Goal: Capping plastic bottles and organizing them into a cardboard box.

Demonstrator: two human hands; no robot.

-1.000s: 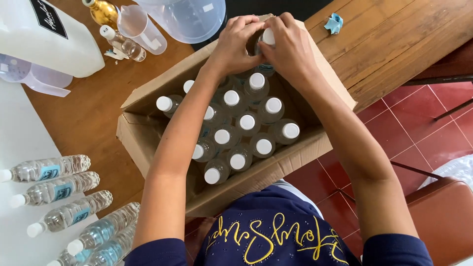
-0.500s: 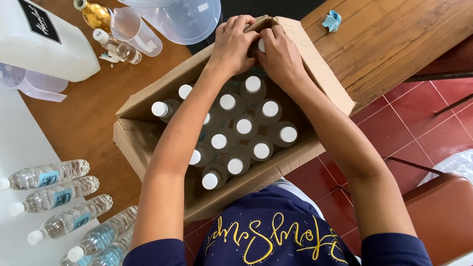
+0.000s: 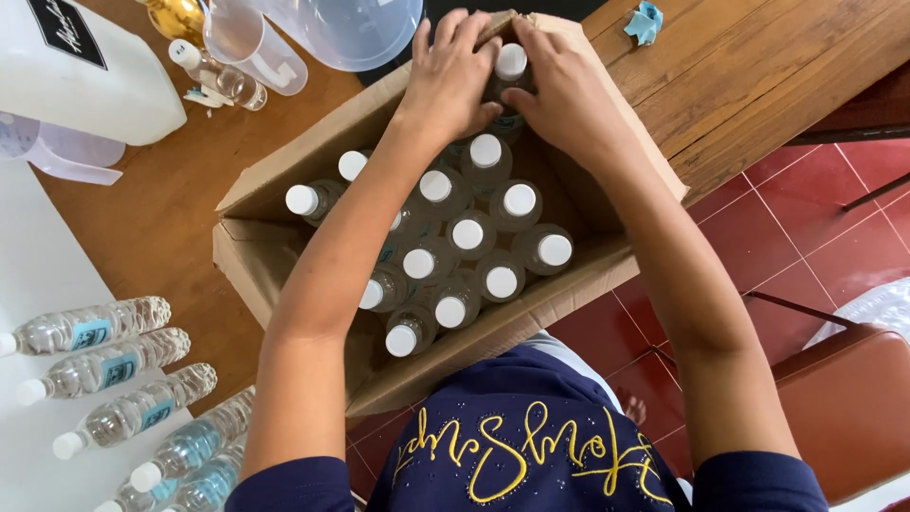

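An open cardboard box rests at the edge of a wooden table and holds several upright clear bottles with white caps. Both my hands reach into its far end. My left hand and my right hand are closed around one white-capped bottle standing against the far wall of the box. My forearms hide part of the bottles beneath them.
Several clear bottles lie on their sides on a white surface at the left. A white jug, a clear measuring cup, a small bottle and a clear tub stand behind the box. A brown chair sits on red floor tiles at right.
The view has shifted slightly. Both hands have stayed together at the box's far end, closing around the same bottle there.
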